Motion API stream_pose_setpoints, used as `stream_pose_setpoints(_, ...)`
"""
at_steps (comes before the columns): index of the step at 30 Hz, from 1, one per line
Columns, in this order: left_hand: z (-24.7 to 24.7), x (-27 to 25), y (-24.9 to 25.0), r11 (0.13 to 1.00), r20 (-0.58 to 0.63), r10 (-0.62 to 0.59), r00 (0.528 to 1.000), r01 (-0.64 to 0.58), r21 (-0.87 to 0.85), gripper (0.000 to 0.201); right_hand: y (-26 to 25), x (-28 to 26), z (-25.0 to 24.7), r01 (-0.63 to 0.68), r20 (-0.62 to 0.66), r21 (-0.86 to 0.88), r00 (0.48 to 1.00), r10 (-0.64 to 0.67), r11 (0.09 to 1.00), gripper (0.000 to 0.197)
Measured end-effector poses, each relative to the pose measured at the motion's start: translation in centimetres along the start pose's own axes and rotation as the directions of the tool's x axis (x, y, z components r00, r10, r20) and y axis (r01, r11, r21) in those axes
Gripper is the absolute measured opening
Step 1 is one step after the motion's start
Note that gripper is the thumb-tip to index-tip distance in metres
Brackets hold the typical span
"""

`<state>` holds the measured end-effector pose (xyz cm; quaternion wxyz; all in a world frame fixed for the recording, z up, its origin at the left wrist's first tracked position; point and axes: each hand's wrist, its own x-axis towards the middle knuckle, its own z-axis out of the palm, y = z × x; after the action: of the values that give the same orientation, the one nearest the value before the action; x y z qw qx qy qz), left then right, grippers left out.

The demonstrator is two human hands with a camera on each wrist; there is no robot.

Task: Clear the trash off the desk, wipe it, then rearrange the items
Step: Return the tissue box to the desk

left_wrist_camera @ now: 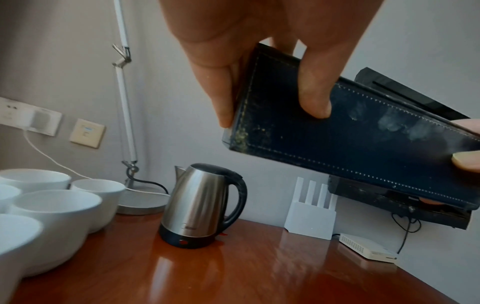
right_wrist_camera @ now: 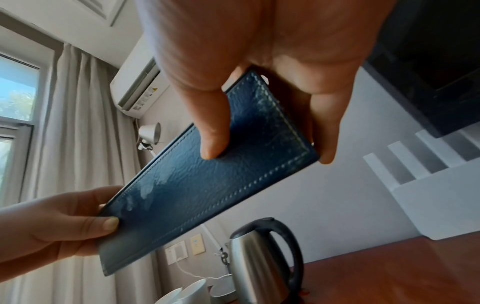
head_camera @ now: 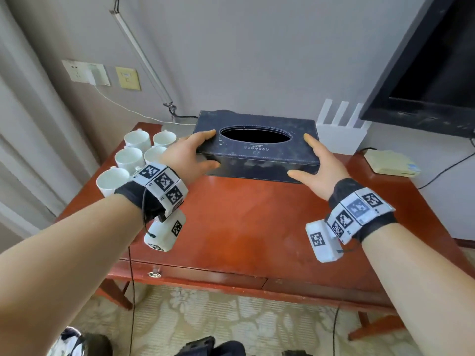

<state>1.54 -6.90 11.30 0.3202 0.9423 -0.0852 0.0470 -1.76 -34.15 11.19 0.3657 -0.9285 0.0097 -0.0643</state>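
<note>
Above the back half of the desk (head_camera: 257, 227) you hold the dark tissue box (head_camera: 257, 152) clear of the wood, your left hand (head_camera: 191, 156) clamped round one short end and your right hand (head_camera: 318, 164) round the other, thumbs on the near face, likely so it stays level. Bare desk lies in front; the kettle (left_wrist_camera: 202, 207) behind, the cups (head_camera: 129, 158) to your left and the router (head_camera: 339, 129) to your right crowd it.
</note>
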Motion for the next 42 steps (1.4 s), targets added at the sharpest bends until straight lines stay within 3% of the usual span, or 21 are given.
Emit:
stream_pose_setpoints(8,6.8,7.7,5.1,0.999,0.096,0.032,0.995,-0.033,0.011,0.070,7.3,4.9,-4.7,-0.098,-0.021,-0.018,0.995,0.097,0.995,0.082)
stream_pose_setpoints(18,19.5,16.6,10.0,0.994,0.200,-0.105,0.974,0.096,0.059,0.068,20.0,14.8,-8.5,-0.137,0.104,-0.044,0.985,0.141,0.990,0.081)
stream_pose_setpoints(28,27.6,22.4,9.0,0.969,0.275,-0.235,0.932,0.200,0.147,0.067,29.3,21.4,-4.7,-0.201,0.267,-0.046,0.941,0.206,0.979,0.081)
stream_pose_setpoints(34,29.2,24.2,7.3,0.956,0.300,-0.284,0.910,0.244,0.165,0.080,31.2,23.6,-2.4,-0.201,0.338,-0.070,0.917,0.213,0.977,0.079)
stream_pose_setpoints(42,30.5,25.0,5.6,0.947,0.338,-0.306,0.890,0.248,0.203,0.081,32.1,23.6,-0.6,-0.208,0.342,-0.081,0.913,0.223,0.975,0.078)
